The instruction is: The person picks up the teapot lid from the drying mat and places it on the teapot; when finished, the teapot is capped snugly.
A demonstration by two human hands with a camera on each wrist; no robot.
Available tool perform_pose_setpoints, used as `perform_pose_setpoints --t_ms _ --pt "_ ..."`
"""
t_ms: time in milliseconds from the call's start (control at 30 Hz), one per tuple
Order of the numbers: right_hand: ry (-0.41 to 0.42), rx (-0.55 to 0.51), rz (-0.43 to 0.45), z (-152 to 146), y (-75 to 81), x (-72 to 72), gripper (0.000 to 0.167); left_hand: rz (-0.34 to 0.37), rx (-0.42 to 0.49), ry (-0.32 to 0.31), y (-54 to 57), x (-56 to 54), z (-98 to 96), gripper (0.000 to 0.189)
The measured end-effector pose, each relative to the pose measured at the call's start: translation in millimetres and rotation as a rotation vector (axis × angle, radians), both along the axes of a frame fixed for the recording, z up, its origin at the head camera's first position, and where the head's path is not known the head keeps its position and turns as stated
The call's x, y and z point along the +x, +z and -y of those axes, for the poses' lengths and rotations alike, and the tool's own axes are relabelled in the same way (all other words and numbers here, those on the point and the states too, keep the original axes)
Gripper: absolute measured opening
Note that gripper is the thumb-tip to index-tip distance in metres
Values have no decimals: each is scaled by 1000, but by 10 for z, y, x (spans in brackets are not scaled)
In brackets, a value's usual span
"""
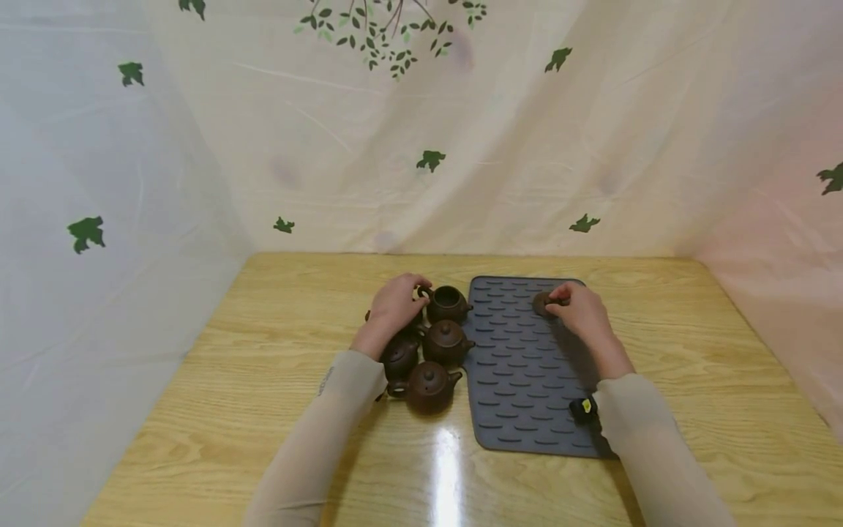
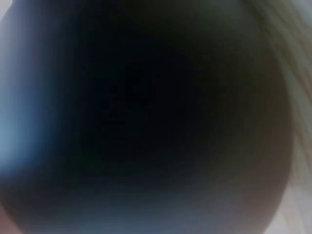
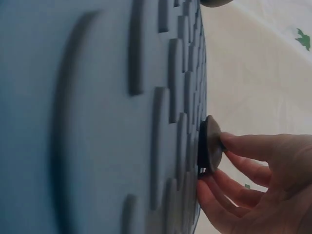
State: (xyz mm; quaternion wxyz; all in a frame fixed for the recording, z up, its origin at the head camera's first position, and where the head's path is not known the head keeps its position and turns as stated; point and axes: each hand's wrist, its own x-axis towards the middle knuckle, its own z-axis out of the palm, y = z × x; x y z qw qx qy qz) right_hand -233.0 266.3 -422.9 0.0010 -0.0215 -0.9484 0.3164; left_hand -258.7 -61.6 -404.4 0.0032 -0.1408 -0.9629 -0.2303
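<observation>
In the head view my left hand holds the handle of a dark brown teapot, whose top is uncovered and shows its hollow inside. My right hand pinches a round brown teapot lid by its knob, over the far right part of a grey ridged mat. From the right wrist, the lid stands right at the mat's surface, with thumb and fingers about it. A dark, blurred rounded shape fills most of the left wrist view and hides that hand.
Left of the mat are several more brown teapots: one with its lid on, another nearest me, and one partly under my left forearm. All stand on a wood-grain table, with a leaf-patterned curtain behind.
</observation>
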Motion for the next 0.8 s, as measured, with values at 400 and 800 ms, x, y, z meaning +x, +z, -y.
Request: perform_pose_setpoints --t_ms 400,800 --pt "44 -30 -46 185 34 7 25 33 -17 1 -35 -16 -16 26" --pt "126 -95 -70 681 161 -63 23 38 -23 -5 -40 -51 -30 26"
